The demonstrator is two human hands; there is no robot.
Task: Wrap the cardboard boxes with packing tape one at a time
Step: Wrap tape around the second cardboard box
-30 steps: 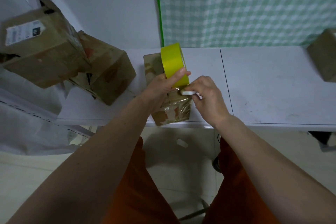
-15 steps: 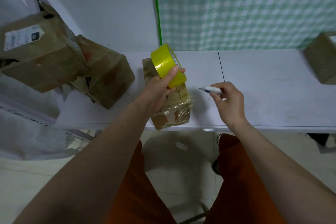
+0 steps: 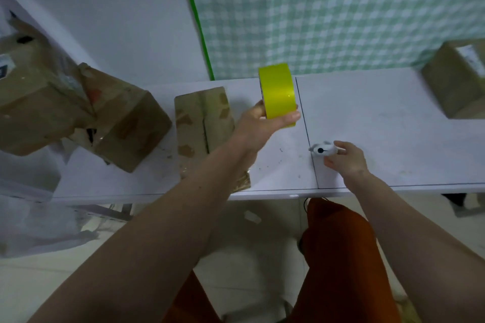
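My left hand point(image 3: 265, 123) grips a yellow roll of packing tape point(image 3: 277, 97), held upright above the white table point(image 3: 393, 139), to the right of a small cardboard box point(image 3: 203, 123). That box lies on the table with clear tape over its near end; my left forearm hides part of it. My right hand point(image 3: 346, 161) holds a small white cutter point(image 3: 322, 150) low over the table near the front edge, well right of the box.
Two larger cardboard boxes point(image 3: 123, 120) point(image 3: 31, 102) lean at the table's left end. Another box point(image 3: 456, 81) stands at the far right. A green checked cloth point(image 3: 341, 13) hangs behind. White plastic sheeting point(image 3: 34, 217) lies lower left.
My left hand has lifted the tape roll off the small box and carried it right. My right hand has pulled the cutter away from the box to the right.
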